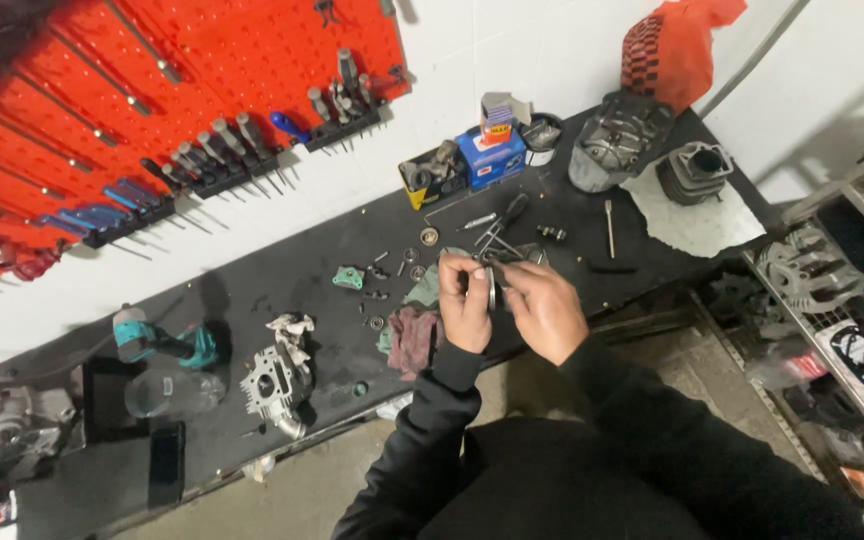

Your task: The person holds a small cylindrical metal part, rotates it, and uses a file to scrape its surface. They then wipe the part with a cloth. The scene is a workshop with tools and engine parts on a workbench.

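Left hand (pixel 466 305) raised over the near edge of the dark worktop (pixel 292 270), fingers (pixel 457 268) curled together and pinched on a small metal part (pixel 491 285). The part looks like a thin ring or disc seen edge-on, its long axis running roughly 12 to 6 o'clock; too small to name more exactly.

The part sits between the two hands: at about 3 o'clock from the left palm, at about 10 o'clock from the right hand (pixel 544 310). Both hands touch it, so neither is clearly nearer.

Right hand fingers (pixel 514 278) bent and closed on the part's right side, thumb and forefinger meeting at it. Whether they also grip a slim tool I cannot tell.

Around, left to right: teal cordless driver (pixel 157 342) at 9 o'clock, well apart; grey engine casting (pixel 274 378) near it; maroon rag (pixel 412 335) just beside the left wrist; ribbed cylinder (pixel 694 170) at 1 o'clock on white paper (pixel 697 222).
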